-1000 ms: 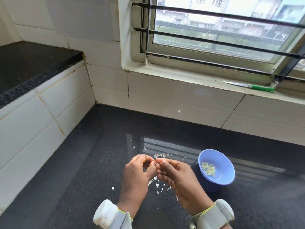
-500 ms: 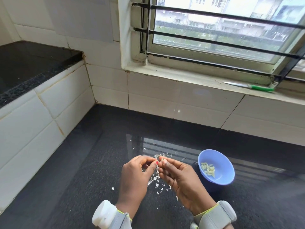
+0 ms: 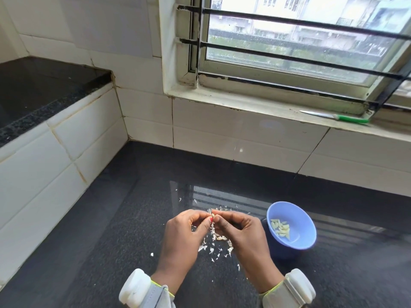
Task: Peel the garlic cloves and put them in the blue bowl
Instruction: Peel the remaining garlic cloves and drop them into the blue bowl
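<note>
My left hand (image 3: 182,236) and my right hand (image 3: 242,232) meet fingertip to fingertip above the black counter. Together they pinch one small pale garlic clove (image 3: 213,216), mostly hidden by the fingers. Right of my right hand stands the blue bowl (image 3: 307,227) with several peeled cloves (image 3: 280,228) lying inside it. White garlic skins (image 3: 216,243) are scattered on the counter below and beyond my hands.
A knife with a green handle (image 3: 351,118) lies on the window sill at the far right. A white tiled wall rises behind the black counter (image 3: 111,252), and a raised tiled ledge with a dark top (image 3: 40,90) runs along the left.
Both hands have stayed at the same spot, with small finger movements on the clove. The fingertips parted slightly, then closed together again.
</note>
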Motion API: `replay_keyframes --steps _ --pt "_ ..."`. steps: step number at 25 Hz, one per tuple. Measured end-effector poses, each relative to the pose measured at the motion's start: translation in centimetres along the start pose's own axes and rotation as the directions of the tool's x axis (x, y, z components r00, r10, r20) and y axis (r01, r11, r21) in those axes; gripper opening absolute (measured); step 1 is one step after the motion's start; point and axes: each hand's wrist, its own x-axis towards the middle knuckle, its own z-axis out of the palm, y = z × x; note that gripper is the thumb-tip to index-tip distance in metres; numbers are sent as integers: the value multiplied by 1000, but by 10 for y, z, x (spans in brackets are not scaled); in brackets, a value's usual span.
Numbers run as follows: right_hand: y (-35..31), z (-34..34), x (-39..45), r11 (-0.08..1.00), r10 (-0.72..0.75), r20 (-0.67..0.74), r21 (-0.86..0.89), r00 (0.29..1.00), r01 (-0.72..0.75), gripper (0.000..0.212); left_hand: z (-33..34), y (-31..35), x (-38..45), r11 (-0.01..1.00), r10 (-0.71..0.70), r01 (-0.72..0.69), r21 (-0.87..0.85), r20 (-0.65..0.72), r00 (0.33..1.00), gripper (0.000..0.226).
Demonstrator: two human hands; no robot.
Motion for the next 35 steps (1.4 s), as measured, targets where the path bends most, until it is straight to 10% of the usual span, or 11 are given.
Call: replay_keyframes --steps 9,23,35 --pt "5 -2 1 988 -55 39 -144 998 60 9 3 0 0 999 22 -22 26 -27 999 17" --pt "4 -6 0 794 315 187 485 931 -366 19 1 -7 -2 997 -44 45 55 -19 999 14" --pt "16 -22 0 980 164 117 94 980 -175 25 7 -9 -8 994 -101 100 42 35 994 7"
